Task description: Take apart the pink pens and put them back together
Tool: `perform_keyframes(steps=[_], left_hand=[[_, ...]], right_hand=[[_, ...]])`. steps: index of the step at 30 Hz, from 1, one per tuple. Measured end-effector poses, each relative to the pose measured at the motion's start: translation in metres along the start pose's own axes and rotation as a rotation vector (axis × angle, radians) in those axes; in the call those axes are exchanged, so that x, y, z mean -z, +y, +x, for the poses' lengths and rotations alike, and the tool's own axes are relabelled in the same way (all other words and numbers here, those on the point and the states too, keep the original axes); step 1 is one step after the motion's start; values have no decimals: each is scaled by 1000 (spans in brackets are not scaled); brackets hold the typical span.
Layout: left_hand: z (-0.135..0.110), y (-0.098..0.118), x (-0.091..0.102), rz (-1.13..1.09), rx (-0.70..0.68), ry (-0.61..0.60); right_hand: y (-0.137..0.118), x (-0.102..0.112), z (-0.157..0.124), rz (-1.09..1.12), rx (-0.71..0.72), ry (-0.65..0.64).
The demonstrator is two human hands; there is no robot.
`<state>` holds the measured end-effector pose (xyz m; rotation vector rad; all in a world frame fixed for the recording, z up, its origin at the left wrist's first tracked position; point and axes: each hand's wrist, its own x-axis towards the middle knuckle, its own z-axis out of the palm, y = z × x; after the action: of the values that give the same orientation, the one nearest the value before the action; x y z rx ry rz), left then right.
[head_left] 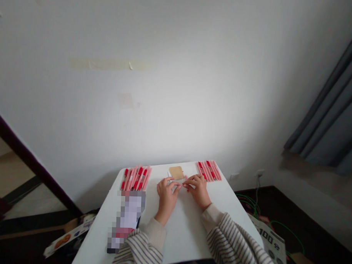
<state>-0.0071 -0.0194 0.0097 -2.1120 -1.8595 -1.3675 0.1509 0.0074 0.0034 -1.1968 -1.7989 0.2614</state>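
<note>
Both my hands rest together near the far middle of a small white table (186, 232). My left hand (166, 195) and my right hand (197, 188) have their fingers curled in a pinch around a small pink and red item between them, too small to name. A row of pink and red pens (136, 178) lies at the far left of the table. A second row of pink and red pens (209, 171) lies at the far right, close beside my right hand. A tan card (176, 172) lies just beyond my fingertips.
A blurred-out patch (126, 219) covers part of the table's left side. A white wall (166, 89) stands right behind the table. Grey curtains (335, 118) hang at right. Printed sheets (272, 243) and green cables (248, 202) lie on the floor at right, a carton (67, 238) at left.
</note>
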Motion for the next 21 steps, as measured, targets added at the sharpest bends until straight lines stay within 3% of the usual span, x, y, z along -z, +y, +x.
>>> perform_keyframes(steps=[21], left_hand=[[0, 0, 1, -24, -20, 10]], right_hand=[[2, -1, 0, -21, 7, 8]])
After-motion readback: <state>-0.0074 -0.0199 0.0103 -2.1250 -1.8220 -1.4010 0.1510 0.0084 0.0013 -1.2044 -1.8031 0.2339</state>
